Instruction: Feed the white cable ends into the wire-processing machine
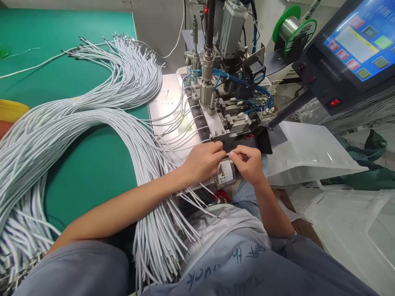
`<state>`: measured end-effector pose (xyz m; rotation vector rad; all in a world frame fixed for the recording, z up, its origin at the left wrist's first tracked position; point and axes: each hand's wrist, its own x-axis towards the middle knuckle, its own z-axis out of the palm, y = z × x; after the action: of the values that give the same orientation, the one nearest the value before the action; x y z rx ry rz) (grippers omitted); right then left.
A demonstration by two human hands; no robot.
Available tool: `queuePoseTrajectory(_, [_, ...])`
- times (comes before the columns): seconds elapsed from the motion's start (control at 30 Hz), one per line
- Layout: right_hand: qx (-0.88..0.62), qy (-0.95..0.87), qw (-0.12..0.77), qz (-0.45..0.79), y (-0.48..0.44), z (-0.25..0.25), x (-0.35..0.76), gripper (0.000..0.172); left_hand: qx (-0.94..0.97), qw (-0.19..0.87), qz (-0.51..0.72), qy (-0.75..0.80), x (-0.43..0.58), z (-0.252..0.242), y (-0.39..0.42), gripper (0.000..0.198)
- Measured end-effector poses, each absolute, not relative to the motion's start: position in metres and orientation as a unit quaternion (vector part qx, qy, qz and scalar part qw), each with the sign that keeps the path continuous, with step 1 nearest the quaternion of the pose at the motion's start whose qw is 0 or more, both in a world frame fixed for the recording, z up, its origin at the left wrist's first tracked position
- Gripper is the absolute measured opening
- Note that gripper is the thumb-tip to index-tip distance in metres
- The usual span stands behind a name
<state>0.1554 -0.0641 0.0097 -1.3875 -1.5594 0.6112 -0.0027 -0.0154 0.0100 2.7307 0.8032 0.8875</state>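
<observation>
**Two hands pinch one thin white wire at the machine's front edge**

Two hands meet just below the machine [222,82]. The left hand [203,160] and the right hand [248,164] each close thumb and forefinger in a narrow grip on the same wire [228,153], fingertips almost touching. The wire is thin, white-sheathed and short where it shows between the fingers; its end is too small to make out.

Right of the grip lies a clear plastic bag [308,152], flat and translucent, spread beside the machine; what it holds cannot be told. Beyond it, up and to the right, stand a touchscreen [361,45] with coloured buttons and a green spool [293,26] wound with silvery wire.

Just under the grip sits a metal cylinder with a warning label [225,172]. Left of the grip, several loose white wires run across a steel plate [166,102] into the machine's black fixtures. Further left, a large bundle of white wires [61,123] sweeps in an arc over the green worktop [92,164], one end fanned out far above the grip, the other hanging off the near edge beneath the left forearm.
</observation>
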Motion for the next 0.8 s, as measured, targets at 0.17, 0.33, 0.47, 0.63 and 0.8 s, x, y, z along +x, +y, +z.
queuePoseTrajectory(0.17, [-0.567,-0.594,0.525,0.225,-0.061,0.002,0.147,0.030,0.864,0.243,0.304,0.320,-0.001,0.011,-0.017,0.016])
queuePoseTrajectory(0.33, [-0.594,-0.531,0.546,0.261,-0.056,-0.018,0.146,0.025,0.899,0.252,0.213,0.288,0.000,0.008,-0.008,0.021])
queuePoseTrajectory(0.47, [-0.605,-0.503,0.506,0.352,-0.046,-0.039,0.165,0.019,0.925,0.176,0.084,0.325,-0.002,0.001,0.002,0.027])
queuePoseTrajectory(0.63, [-0.603,-0.462,0.476,0.444,-0.035,-0.050,0.173,0.020,0.928,0.166,0.028,0.332,-0.004,-0.004,0.006,0.029])
queuePoseTrajectory(0.8, [-0.595,-0.435,0.477,0.478,-0.029,-0.050,0.165,0.015,0.941,0.124,-0.002,0.314,-0.003,-0.004,0.007,0.027])
